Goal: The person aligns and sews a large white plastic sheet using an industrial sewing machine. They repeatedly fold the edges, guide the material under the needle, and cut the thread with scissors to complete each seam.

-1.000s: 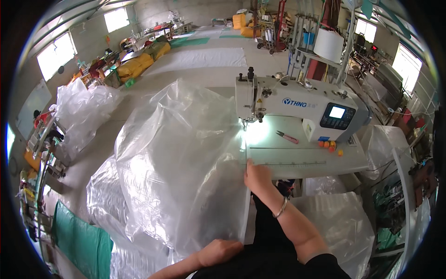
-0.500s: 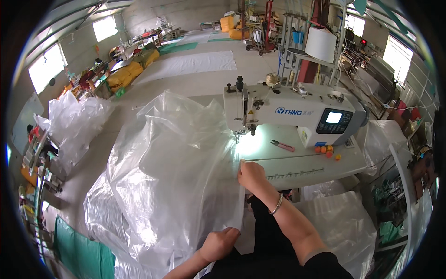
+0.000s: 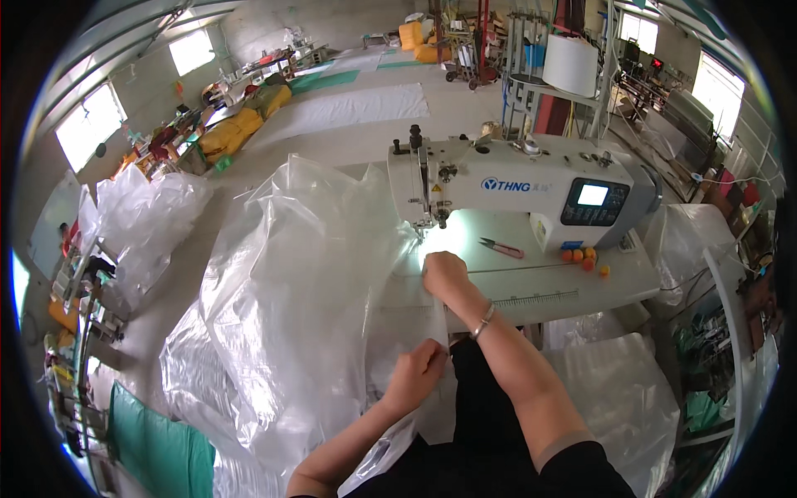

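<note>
A large translucent plastic sheet [image 3: 286, 257] lies crumpled over the left of the sewing machine table and hangs down its front. My right hand [image 3: 446, 275] is closed on the sheet's right edge, just in front of the lit needle area. Nearer to me, at the table's front edge, my left hand [image 3: 415, 375] grips the same edge lower down; its fingertips are partly hidden. The white sewing machine [image 3: 506, 187] stands beyond my hands, its presser foot beside the sheet's edge. Thread snips [image 3: 501, 248] with a pink handle lie on the table right of the needle.
Several small orange balls [image 3: 589, 264] sit by the machine's base. A ruler scale [image 3: 535, 300] runs along the table front. A white thread cone [image 3: 571, 65] stands behind. More plastic sheeting [image 3: 610, 398] lies at lower right, another heap [image 3: 149, 220] at left, and green cloth [image 3: 158, 436] at lower left.
My left hand has moved up and away from me, closer to the right hand. The right hand has moved slightly farther toward the needle, with the sheet's edge.
</note>
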A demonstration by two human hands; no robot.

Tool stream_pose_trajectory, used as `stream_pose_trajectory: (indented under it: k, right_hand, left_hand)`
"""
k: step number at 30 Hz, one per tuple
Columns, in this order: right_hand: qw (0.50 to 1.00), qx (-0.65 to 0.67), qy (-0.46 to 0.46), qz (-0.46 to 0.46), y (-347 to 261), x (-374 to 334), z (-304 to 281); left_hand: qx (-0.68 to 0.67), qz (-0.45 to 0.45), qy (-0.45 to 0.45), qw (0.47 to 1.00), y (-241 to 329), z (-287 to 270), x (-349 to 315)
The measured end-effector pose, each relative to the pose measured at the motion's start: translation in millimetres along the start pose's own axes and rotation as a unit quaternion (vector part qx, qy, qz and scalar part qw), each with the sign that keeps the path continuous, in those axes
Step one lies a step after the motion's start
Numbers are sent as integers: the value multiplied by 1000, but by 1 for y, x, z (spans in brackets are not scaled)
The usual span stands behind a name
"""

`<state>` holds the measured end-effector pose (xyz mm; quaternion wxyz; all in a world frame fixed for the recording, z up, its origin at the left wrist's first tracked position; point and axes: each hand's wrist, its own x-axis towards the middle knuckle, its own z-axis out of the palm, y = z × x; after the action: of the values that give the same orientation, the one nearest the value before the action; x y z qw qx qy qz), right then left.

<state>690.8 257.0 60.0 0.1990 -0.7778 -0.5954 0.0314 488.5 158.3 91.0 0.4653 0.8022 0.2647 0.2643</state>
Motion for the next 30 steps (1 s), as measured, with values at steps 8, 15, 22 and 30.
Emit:
stream_pose_trajectory:
  k: [8,15,22,30]
  right_hand:
    - [994,86,60,-42,-8,-153,-9]
    - [946,315,67,23,-20,-206,3]
    - [817,557,69,132,-54,-176,10]
    - [749,630,62,198,-55,-128,7]
  left_hand:
    - [260,-29,-56,964,27,-14,47]
    - [371,144,-9,917,-43,-14,69]
    - [345,114,-69,929,-55,-48,108]
    - [271,150,-25,950,-93,-59,172]
